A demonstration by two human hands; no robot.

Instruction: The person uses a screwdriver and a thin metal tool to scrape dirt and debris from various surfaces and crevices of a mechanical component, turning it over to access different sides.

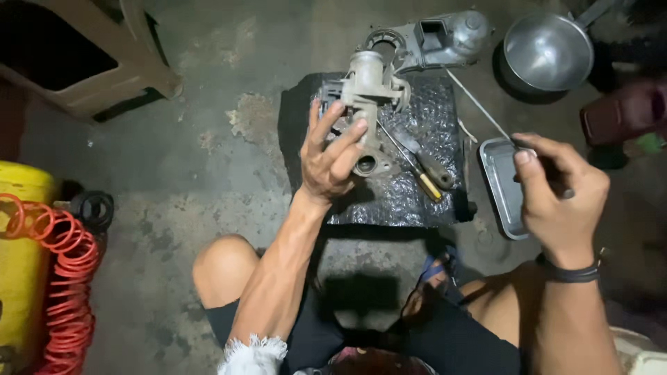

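My left hand [332, 157] grips a grey metal carburetor-like part [367, 90] and holds it upright above a black mat [431, 118] on the concrete floor. My right hand [560, 200] is closed around the handle of a long thin metal rod [479, 105], whose shaft runs up and left toward a grey metal housing [438, 38] at the mat's far edge. The right hand hovers over a small rectangular metal tray [501, 182].
A screwdriver with a yellow-and-black handle [429, 186] and other tools lie on the mat. A metal pot [547, 50] stands at the far right. A beige plastic stool [90, 62] is far left; a yellow tank with a coiled red hose [66, 278] is near left.
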